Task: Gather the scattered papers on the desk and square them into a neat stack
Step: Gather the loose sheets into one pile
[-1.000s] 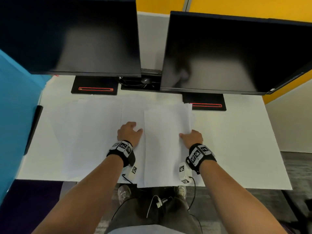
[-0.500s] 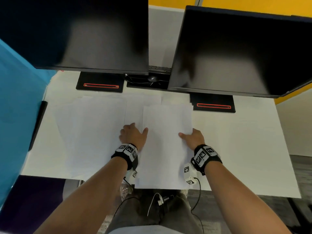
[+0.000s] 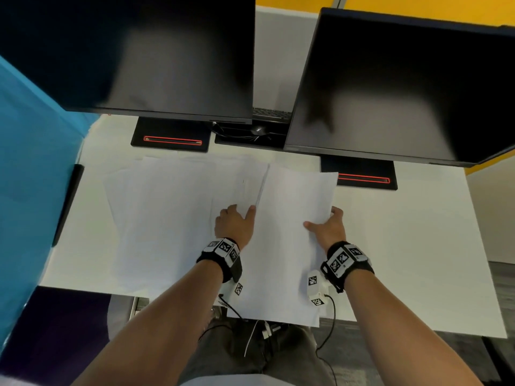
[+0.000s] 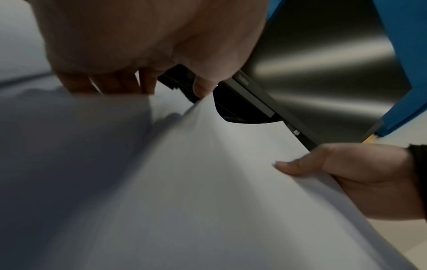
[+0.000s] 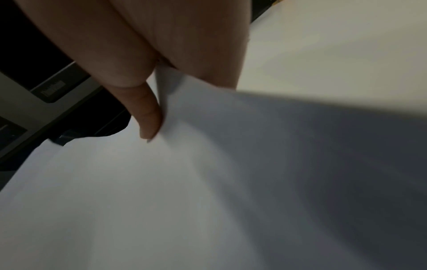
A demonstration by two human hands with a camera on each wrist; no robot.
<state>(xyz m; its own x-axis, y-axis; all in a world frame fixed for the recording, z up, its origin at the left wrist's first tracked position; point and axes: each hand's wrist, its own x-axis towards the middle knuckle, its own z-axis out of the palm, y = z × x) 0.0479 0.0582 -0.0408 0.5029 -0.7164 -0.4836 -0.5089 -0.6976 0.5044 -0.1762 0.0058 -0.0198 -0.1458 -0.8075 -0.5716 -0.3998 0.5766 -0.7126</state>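
A small stack of white papers [image 3: 287,246] sits in front of me on the white desk [image 3: 412,246], its near end hanging over the front edge. My left hand [image 3: 242,212] holds its left edge, thumb on the raised edge, fingers curled beside it. My right hand [image 3: 320,220] pinches the right edge, thumb on top, fingers underneath. The left wrist view shows the stack [image 4: 208,182] bowed up between my left thumb [image 4: 203,87] and right hand [image 4: 346,173]. In the right wrist view my thumb [image 5: 150,117] presses the papers [image 5: 161,201]. More loose papers [image 3: 161,218] lie overlapped to the left.
Two dark monitors [image 3: 156,51] [image 3: 395,84] overhang the back of the desk on black bases with red stripes [image 3: 171,140] [image 3: 362,179]. A mouse [image 3: 257,130] and cables lie between them. A blue partition [image 3: 33,176] borders the left side.
Both hands lay on the stack before. Now the right hand has shifted to its right edge and pinches it, and the stack's left edge has risen off the sheets beneath.
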